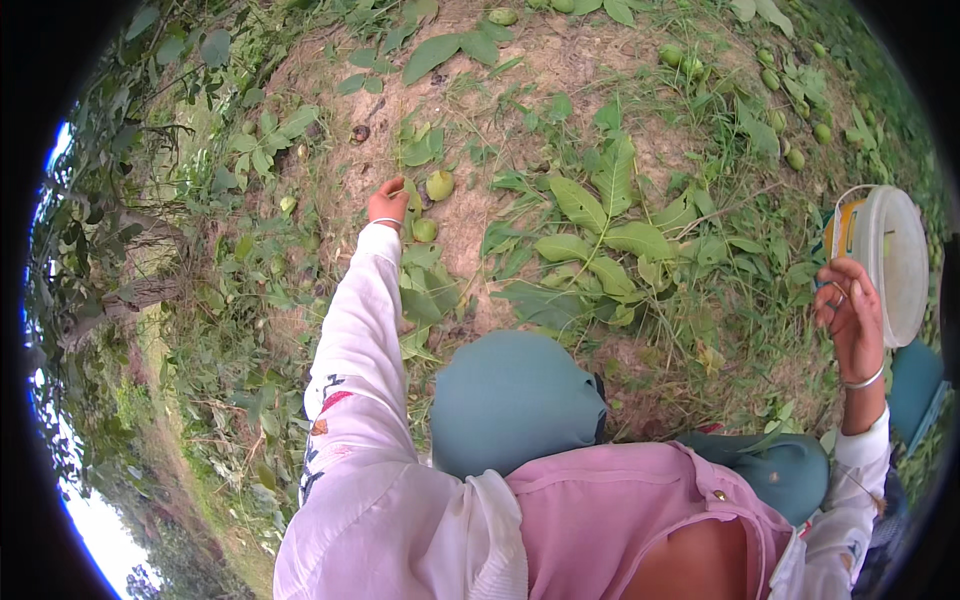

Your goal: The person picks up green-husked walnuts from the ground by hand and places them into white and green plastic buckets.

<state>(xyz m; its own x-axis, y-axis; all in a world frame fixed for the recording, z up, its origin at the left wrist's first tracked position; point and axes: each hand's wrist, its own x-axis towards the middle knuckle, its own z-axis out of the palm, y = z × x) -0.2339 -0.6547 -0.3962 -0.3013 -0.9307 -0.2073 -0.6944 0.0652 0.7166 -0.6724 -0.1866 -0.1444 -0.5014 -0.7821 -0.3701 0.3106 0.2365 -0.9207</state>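
Note:
My left hand reaches down to the ground, its fingers drawn together beside a small green leaf. Whatever they may pinch is too small to make out. Just right of the fingertips lies a yellow-green round fruit, like a walnut in its husk. A second green fruit rests a little nearer, by the wrist. At the right, my right hand is raised with loosely bent, parted fingers and nothing visible in them. Beside it a whitish plastic bucket with a yellow patch and a wire handle shows its pale round end.
Several green fruits lie scattered at the far right. A leafy cut sprig spreads over bare soil and grass in the middle. A dark brown husk lies beyond my left hand. Branches stand at the left. My knee is in front.

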